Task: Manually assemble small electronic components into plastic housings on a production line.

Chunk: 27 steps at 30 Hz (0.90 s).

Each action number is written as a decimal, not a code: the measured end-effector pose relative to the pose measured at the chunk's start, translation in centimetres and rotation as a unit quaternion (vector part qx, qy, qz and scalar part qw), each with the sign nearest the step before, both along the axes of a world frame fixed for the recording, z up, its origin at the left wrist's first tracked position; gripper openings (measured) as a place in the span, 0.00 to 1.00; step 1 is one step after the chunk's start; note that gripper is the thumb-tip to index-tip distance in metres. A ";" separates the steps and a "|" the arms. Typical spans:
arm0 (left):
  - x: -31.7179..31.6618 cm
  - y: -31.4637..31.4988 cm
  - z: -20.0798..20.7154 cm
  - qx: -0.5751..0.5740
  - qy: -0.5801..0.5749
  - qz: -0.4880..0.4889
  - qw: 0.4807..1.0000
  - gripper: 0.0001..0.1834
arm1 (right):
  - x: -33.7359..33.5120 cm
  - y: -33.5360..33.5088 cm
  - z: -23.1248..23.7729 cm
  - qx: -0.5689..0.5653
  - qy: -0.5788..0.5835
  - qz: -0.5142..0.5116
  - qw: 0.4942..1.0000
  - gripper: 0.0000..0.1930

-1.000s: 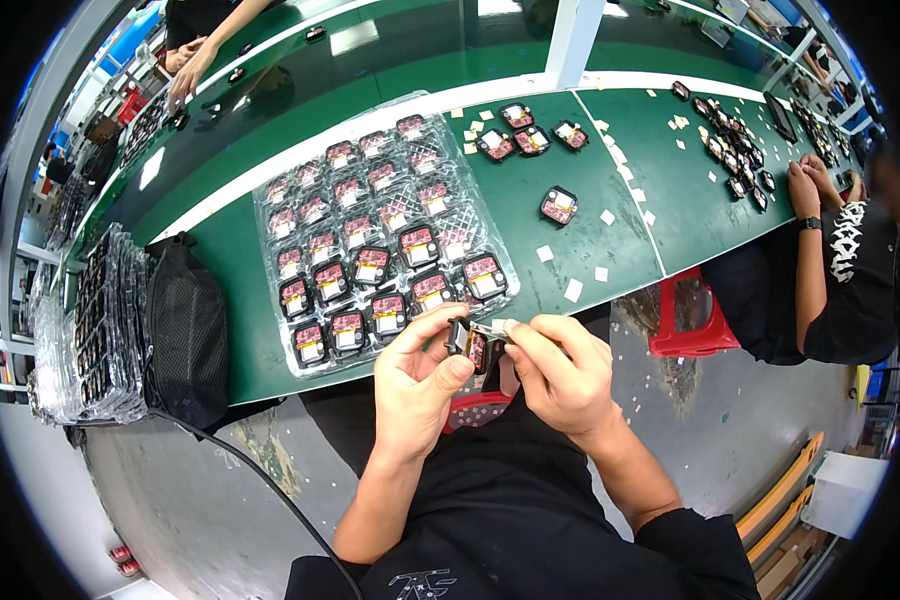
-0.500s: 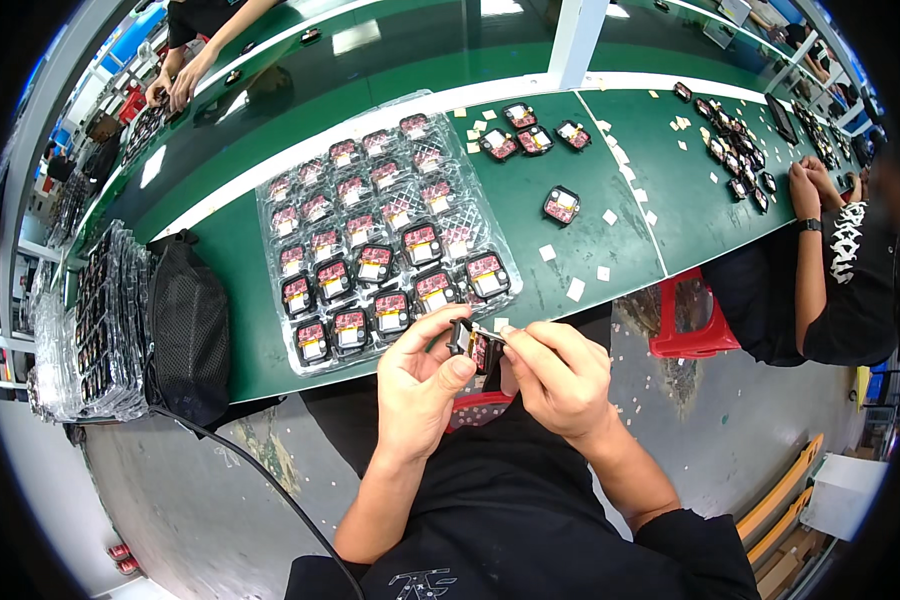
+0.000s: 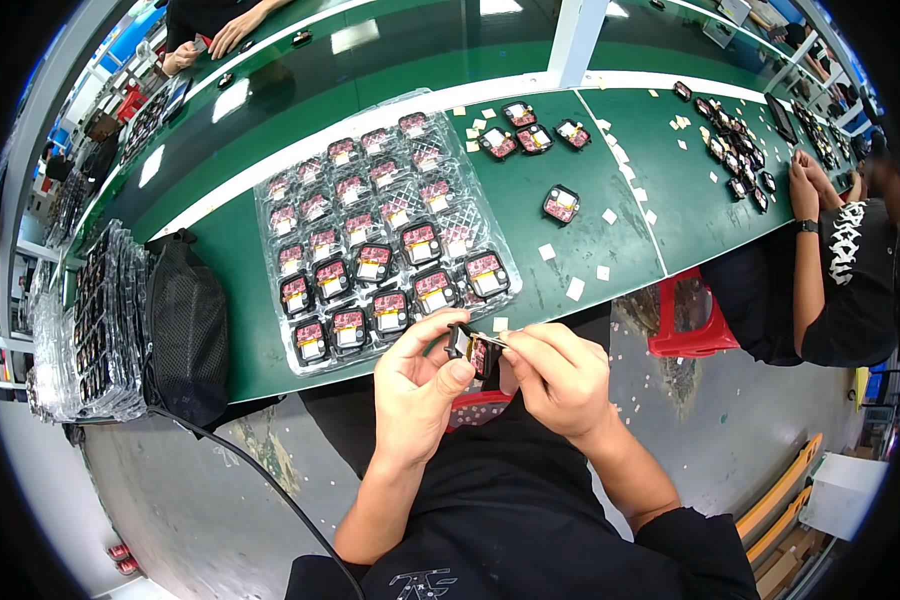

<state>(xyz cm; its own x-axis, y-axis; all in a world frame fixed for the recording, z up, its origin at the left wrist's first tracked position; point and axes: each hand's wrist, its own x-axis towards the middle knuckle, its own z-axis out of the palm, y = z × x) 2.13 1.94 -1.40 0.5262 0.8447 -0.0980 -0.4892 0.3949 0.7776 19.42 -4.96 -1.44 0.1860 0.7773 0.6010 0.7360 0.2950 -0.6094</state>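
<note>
My left hand point(image 3: 416, 388) is closed on a small black-cased electronic module point(image 3: 460, 342), held tilted above the table's near edge. The fingertips of my right hand point(image 3: 560, 378) pinch a thin, pale, slender piece point(image 3: 490, 340) against the module's right side; its exact kind is too small to tell. Beyond my hands lies a clear plastic blister tray point(image 3: 510, 262). Similar modules with pink-red boards, white patches and yellow strips fill many of its pockets, such as this module point(image 3: 392, 312) in the near row.
Several loose modules point(image 3: 534, 138) and small pale paper squares point(image 3: 576, 289) lie right of the tray. A black mesh bag point(image 3: 188, 330) and stacked trays point(image 3: 105, 320) stand left. A co-worker point(image 3: 840, 270) sits at right near a red stool point(image 3: 692, 325); another person's hands point(image 3: 232, 35) are across the green belt.
My hands stay nearly in place, with the pale piece shifted slightly against the module. Across the belt, the other person's hands have moved up and apart.
</note>
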 end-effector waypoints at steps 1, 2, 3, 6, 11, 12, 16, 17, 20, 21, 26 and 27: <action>0.0 0.0 0.0 -0.008 0.005 0.002 1.000 0.31 | 0.0 0.0 0.0 0.012 -0.035 -0.002 0.999 0.12; 0.0 -0.1 0.0 -0.016 0.011 0.004 1.000 0.31 | 0.0 0.0 0.0 0.012 -0.035 -0.002 0.999 0.12; -0.1 -0.1 0.0 -0.016 0.011 0.004 1.000 0.31 | 0.0 0.0 0.2 0.015 -0.050 -0.004 0.999 0.12; 0.0 -0.3 0.0 -0.008 0.008 0.012 1.000 0.31 | -0.3 0.0 0.0 0.019 -0.059 -0.010 0.998 0.13; 0.7 -0.9 0.5 -0.015 -0.006 0.030 0.999 0.30 | -1.0 -0.2 0.2 0.012 -0.037 -0.037 0.999 0.11; 0.7 -0.9 0.5 -0.015 -0.006 0.030 0.999 0.30 | -1.1 -0.2 0.1 0.013 -0.036 -0.036 0.999 0.10; 0.8 -0.8 0.4 0.003 0.014 0.037 0.999 0.31 | -0.8 -0.2 0.3 -0.017 -0.020 -0.012 1.000 0.09; 0.8 -0.8 0.4 0.016 0.025 0.041 0.999 0.31 | -0.6 -0.2 0.3 -0.016 -0.020 -0.012 1.000 0.09; 0.4 -0.4 0.0 0.017 0.013 0.034 0.999 0.31 | 0.7 0.1 0.4 -0.059 0.035 0.040 0.997 0.10; 0.3 -0.3 0.2 0.018 0.013 0.032 0.999 0.31 | 1.3 0.4 0.4 -0.051 0.061 0.047 0.996 0.10; 0.4 0.9 1.4 0.103 0.049 0.049 0.992 0.31 | 4.5 2.1 -0.8 -0.074 0.030 -0.130 0.988 0.10; 0.6 1.1 1.7 0.115 0.067 0.061 0.989 0.30 | 4.6 2.5 -0.7 -0.072 0.030 -0.132 0.988 0.10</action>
